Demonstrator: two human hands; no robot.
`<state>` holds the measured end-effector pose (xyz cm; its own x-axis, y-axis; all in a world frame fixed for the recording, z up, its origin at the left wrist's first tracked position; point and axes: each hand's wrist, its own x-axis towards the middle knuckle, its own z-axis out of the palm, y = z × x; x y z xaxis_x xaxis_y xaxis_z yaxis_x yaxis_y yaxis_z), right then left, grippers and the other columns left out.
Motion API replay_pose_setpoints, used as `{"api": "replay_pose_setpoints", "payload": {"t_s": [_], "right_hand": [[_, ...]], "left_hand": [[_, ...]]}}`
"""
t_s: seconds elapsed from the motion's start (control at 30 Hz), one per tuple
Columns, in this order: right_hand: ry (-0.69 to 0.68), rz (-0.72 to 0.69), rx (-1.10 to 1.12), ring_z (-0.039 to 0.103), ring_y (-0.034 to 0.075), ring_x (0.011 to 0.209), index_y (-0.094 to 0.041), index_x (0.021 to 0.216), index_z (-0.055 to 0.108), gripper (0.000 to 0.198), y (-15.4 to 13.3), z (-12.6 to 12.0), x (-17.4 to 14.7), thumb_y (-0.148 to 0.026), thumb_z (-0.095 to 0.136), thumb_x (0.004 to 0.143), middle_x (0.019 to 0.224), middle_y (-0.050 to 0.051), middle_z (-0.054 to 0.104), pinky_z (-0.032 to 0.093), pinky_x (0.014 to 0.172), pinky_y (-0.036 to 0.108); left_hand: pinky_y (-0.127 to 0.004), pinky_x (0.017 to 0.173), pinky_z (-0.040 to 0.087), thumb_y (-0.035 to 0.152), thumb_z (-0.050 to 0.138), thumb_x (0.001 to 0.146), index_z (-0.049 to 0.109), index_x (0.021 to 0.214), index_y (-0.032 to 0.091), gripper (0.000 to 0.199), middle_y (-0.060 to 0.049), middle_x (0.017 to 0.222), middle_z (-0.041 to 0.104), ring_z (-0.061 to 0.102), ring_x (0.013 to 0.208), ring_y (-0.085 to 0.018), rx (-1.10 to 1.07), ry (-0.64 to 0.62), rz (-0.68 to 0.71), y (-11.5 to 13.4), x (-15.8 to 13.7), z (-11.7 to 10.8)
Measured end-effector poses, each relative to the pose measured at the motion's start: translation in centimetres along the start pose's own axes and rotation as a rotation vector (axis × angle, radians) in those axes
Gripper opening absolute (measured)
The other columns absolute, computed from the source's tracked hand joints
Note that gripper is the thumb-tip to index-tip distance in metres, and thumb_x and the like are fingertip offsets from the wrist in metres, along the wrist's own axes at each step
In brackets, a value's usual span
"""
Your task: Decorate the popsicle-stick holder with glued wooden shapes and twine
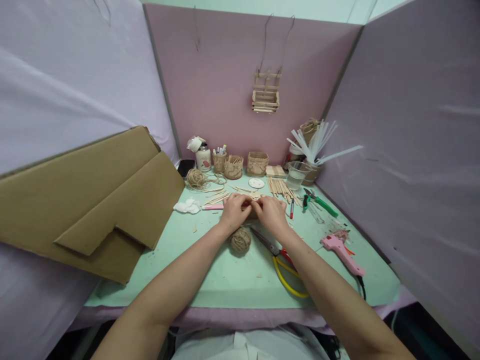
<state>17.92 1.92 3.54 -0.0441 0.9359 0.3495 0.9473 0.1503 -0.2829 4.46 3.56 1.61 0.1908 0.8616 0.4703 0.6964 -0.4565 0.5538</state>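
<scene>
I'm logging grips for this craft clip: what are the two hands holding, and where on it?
Both the left hand and right hand close together on a small piece at the table's middle; what it is and where they grip is hidden.

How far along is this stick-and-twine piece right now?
Done: three twine-wrapped cups stand at the back and a stick basket hangs on the wall. In hand: left hand and right hand meet over a small piece, mostly hidden. Left: loose sticks and a twine ball lie unused, so it seems unfinished.
</scene>
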Motion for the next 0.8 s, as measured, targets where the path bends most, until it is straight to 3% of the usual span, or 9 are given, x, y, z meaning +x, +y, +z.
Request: {"api": "replay_pose_setpoints", "payload": {"t_s": [0.2,0.33,0.8], "right_hand": [[0.072,-0.126,-0.06,0.052,0.022,0.092,-0.02,0.085,0.068,0.024,0.5,0.1,-0.7,-0.03,0.048,0.093,0.092,0.006,0.068,0.02,0.07,0.033],[0.095,-0.169,-0.105,0.049,0.022,0.092,-0.02,0.086,0.068,0.021,0.7,0.2,-0.8,-0.03,0.05,0.093,0.093,0.007,0.066,0.02,0.071,0.034],[0.087,-0.236,-0.177,0.047,0.023,0.094,-0.02,0.088,0.068,0.027,1.2,0.1,-1.2,-0.029,0.045,0.096,0.094,0.009,0.065,0.021,0.076,0.037]], "left_hand": [[-0.042,0.093,0.03,0.017,0.05,0.083,0.065,0.102,0.024,0.025,-0.004,0.103,0.07,0.051,0.107,-0.022,0.094,-0.078,0.14,0.1,-0.1,-0.7],[-0.044,0.093,0.028,0.018,0.049,0.086,0.067,0.1,0.024,0.024,-0.005,0.109,0.069,0.049,0.11,-0.024,0.159,-0.099,0.214,-0.4,0.0,-1.0],[-0.043,0.092,0.029,0.024,0.048,0.089,0.068,0.099,0.023,0.023,-0.004,0.106,0.071,0.054,0.106,-0.022,0.184,-0.083,0.288,-0.9,0.1,-1.0]]}}
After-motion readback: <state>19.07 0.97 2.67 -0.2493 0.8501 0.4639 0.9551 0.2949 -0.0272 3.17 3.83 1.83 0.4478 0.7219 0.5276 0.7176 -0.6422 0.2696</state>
